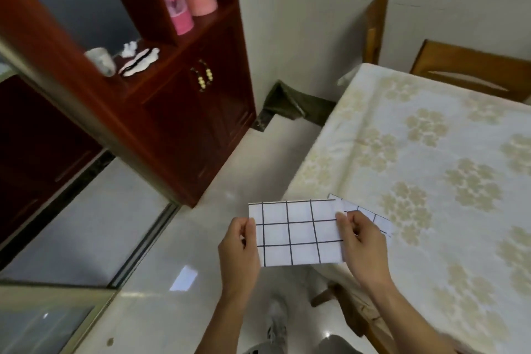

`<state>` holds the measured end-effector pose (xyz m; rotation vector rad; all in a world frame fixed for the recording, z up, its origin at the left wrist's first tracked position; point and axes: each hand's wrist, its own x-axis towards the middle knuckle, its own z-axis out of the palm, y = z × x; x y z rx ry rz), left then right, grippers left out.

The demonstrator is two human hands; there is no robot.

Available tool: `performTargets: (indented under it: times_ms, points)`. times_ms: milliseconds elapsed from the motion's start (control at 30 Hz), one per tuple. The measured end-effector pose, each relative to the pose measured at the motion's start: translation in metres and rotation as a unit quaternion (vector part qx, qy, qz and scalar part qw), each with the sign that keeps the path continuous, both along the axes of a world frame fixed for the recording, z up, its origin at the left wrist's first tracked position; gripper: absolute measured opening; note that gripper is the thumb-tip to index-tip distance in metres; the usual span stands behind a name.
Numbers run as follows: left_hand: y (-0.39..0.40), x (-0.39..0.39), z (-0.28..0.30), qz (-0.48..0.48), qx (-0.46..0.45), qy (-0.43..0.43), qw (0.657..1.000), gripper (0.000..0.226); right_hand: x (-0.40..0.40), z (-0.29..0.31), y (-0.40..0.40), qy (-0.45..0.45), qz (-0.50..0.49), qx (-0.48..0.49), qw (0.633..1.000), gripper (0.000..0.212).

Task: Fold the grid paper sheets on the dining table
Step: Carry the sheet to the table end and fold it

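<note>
You've got the folded grid sheet [297, 234] up in the air, just off the near corner of the dining table [425, 158]. Your left hand [240, 250] pinches its left edge, your right hand [363, 241] grips the right edge, and a second grid sheet [370, 217] lies behind it on that table corner.

I see a dark red wooden cabinet [178, 112] at upper left w/ beaded door handles [203, 75]. On its open shelf sit two pink cylindrical containers [189, 0], side by side. Lower ledge holds a white cup [102, 61], a small crumpled white item [129, 49] & a flat white piece w/ black stripe [140, 62]. Two wooden chairs [471, 69] stand by the wall at top right. Glossy white floor tiles [161, 282] below; sliding glass door track [138, 250] at left.
</note>
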<state>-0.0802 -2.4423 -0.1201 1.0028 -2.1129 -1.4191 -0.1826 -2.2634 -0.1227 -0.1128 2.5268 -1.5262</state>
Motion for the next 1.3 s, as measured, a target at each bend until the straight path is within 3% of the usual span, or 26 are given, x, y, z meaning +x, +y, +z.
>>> performTargets:
  times_ms: [267,600,1033,1300]
  points:
    - [-0.001,-0.074,-0.025,-0.150,0.004,-0.021,0.988,0.019,-0.006,-0.007,0.030,-0.021,-0.146,0.016,0.989,0.036]
    - [0.038,-0.133,-0.058,-0.278,0.006,-0.109,0.954,0.017,-0.024,-0.033,0.082,-0.065,-0.220,0.050,0.972,0.031]
    - [0.049,-0.208,-0.105,-0.307,-0.022,-0.252,0.917,0.024,-0.095,-0.111,0.097,-0.156,-0.189,0.154,0.957,0.024]
    - [0.053,-0.221,-0.126,-0.283,-0.051,-0.253,0.924,0.012,-0.109,-0.131,0.100,-0.163,-0.186,0.178,0.952,0.023]
